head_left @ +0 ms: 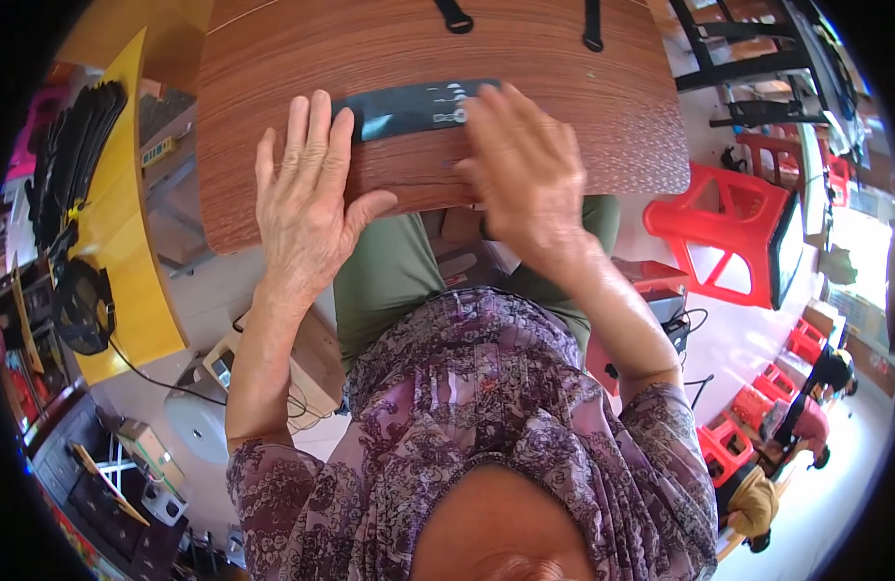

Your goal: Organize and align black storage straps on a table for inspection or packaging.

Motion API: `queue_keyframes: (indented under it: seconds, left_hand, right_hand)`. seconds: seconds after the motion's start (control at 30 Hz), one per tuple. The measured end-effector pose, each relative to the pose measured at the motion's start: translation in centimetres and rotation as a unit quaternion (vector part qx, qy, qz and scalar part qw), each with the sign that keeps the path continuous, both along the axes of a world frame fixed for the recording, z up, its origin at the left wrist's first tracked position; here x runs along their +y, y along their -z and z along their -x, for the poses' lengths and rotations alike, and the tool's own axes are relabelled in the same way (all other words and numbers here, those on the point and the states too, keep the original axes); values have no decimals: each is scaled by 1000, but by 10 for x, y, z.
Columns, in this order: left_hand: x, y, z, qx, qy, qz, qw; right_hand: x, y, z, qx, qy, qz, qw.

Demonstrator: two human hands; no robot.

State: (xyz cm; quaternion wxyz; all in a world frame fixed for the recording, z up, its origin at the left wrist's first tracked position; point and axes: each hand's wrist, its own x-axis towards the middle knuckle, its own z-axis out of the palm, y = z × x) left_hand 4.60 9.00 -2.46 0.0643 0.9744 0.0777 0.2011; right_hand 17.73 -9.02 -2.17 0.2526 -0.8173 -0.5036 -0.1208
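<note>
A dark, glossy flat strip with pale printed marks (399, 111) lies crosswise on the brown wood-grain table (612, 107). My left hand (310, 198) rests flat at the strip's left end, its fingers stretched out and its fingertips beside or on that end. Over the right end is my right hand (527, 169), slightly blurred, with fingers extended and covering part of the strip. Neither hand is gripping anything that I can see. Beyond the strip, two black straps with looped ends (456, 19) lie at the table's far edge.
At the left stands a yellow table (128, 242) bearing a row of black strips (75, 165) and a round black fan-like object (82, 305). A red plastic stool (728, 228) is close by on the right. Farther right, several people sit among red stools.
</note>
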Motion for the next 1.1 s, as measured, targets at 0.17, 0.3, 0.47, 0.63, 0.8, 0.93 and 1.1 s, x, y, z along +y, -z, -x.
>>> queue_keyframes:
  seconds: [0.17, 0.3, 0.47, 0.63, 0.8, 0.93, 1.1]
  left_hand:
    - [-2, 15, -11, 87, 36, -13, 995]
    - [3, 20, -13, 95, 55, -10, 994]
    - [6, 13, -14, 115, 68, 17, 991]
    - [8, 12, -12, 105, 70, 10, 992]
    - [8, 11, -12, 110, 78, 23, 991]
    - [13, 3, -11, 90, 78, 32, 992]
    - [7, -26, -71, -35, 68, 106, 991]
  right_hand:
    - [31, 21, 20, 14, -72, 36, 997]
    - [33, 30, 8, 16, -95, 56, 994]
    - [11, 25, -5, 18, -60, 61, 996]
    - [-10, 24, -18, 3, -21, 93, 995]
    - [-25, 24, -21, -17, 50, 64, 997]
    - [-50, 19, -32, -39, 148, -16, 988]
    - [-70, 8, -31, -23, 182, -99, 978]
